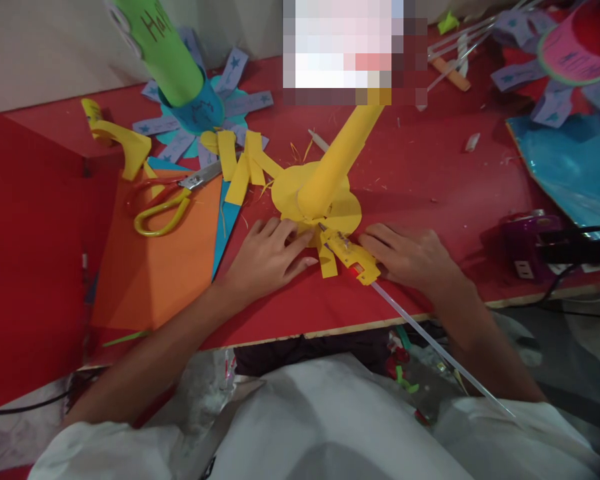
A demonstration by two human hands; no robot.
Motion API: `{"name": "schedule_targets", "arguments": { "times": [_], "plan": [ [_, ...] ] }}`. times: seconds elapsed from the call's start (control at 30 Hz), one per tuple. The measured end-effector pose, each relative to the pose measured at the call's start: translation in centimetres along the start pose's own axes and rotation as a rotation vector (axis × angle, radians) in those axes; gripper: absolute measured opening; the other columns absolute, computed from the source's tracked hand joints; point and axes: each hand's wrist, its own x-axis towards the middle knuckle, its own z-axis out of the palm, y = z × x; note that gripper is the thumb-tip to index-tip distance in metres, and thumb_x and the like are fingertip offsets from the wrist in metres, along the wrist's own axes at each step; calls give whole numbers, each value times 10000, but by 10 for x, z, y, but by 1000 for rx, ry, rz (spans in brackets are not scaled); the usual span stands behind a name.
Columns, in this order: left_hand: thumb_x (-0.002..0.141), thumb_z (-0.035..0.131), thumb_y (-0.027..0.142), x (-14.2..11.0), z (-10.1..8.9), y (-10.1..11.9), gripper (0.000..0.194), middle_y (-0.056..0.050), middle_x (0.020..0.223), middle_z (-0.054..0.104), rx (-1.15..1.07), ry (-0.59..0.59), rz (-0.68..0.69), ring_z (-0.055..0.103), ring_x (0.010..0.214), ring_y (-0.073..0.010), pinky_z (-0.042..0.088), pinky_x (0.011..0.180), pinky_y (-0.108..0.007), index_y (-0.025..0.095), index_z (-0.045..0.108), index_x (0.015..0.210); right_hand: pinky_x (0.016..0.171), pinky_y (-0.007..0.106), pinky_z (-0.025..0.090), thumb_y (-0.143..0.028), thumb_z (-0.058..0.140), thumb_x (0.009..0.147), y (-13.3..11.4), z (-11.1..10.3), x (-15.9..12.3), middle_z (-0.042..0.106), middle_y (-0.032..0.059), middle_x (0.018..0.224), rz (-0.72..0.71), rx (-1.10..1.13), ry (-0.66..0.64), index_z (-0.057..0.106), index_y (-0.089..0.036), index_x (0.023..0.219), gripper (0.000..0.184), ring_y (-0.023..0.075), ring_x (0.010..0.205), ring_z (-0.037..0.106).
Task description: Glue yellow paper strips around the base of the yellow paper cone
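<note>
A yellow paper tube (340, 157) stands tilted on a round yellow paper base (293, 193) on the red table (420, 180). My left hand (267, 257) lies flat with fingers spread, pressing the base's near edge and a yellow paper strip (327, 260). My right hand (410, 257) is wrapped round a yellow glue gun (353, 257), whose nozzle points at the base. A clear glue stick (430, 340) trails from the gun's back towards me. More yellow strips (240, 167) fan out from the base's left side.
Yellow-handled scissors (167, 203) lie on orange paper (155, 260) at the left. A green tube (163, 53) stands on a blue base with lilac strips. A purple socket block (527, 243) with a black cable sits at the right, beside blue paper (570, 167).
</note>
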Motion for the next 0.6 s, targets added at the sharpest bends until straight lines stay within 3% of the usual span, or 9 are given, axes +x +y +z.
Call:
{"name": "schedule_targets", "arguments": {
  "times": [0.27, 0.6],
  "plan": [
    [1132, 427, 556, 0, 0, 0, 510, -133, 1145, 680, 19, 34, 17, 631, 988, -296, 505, 888, -450, 199, 704, 1370, 615, 348, 244, -118, 606, 962, -2, -2, 1, 738, 59, 942, 9, 25, -13, 725, -183, 976, 136, 170, 745, 561],
    [1129, 446, 545, -1, -1, 2, 492, -137, 1174, 677, 8, -3, -13, 627, 1017, -297, 495, 911, -450, 209, 697, 1385, 600, 345, 232, -142, 637, 959, -6, -6, 8, 694, 49, 855, 8, -54, 13, 730, -172, 962, 97, 173, 701, 519]
  ]
}}
